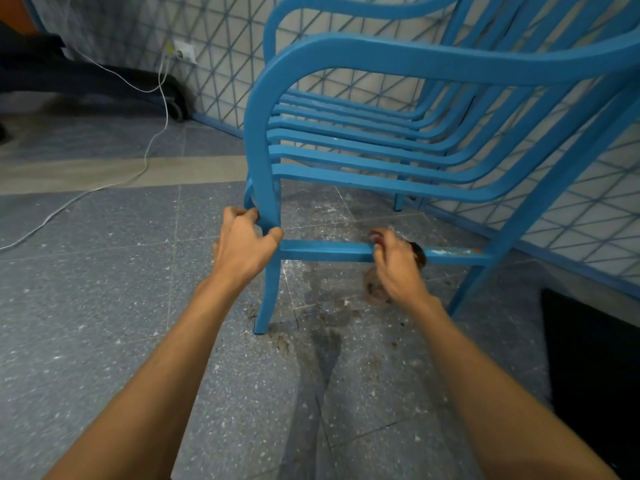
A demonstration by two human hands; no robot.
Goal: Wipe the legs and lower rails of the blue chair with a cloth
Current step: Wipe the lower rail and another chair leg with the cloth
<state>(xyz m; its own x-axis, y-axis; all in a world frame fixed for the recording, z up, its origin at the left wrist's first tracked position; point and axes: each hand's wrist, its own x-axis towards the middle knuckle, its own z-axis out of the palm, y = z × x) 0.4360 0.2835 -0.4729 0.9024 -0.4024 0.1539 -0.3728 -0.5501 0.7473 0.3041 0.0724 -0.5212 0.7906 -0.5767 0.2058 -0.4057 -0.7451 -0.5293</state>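
Observation:
The blue chair (398,60) stands in front of me on the tiled floor, its slatted seat at mid height. My left hand (244,245) grips the near front leg (268,296) just where the lower side rail (325,251) joins it. My right hand (394,263) holds a dark red cloth (417,252) wrapped over that rail about halfway along. Most of the cloth is hidden under my fingers. White dusty marks show on the rail to the right of the cloth, near the back leg (474,282).
A tiled wall with a blue diagonal grid (221,50) runs behind the chair. A white cable (152,147) trails from a wall socket (185,51) across the floor at left. A dark mat (595,368) lies at right. Dirt stains the floor under the chair.

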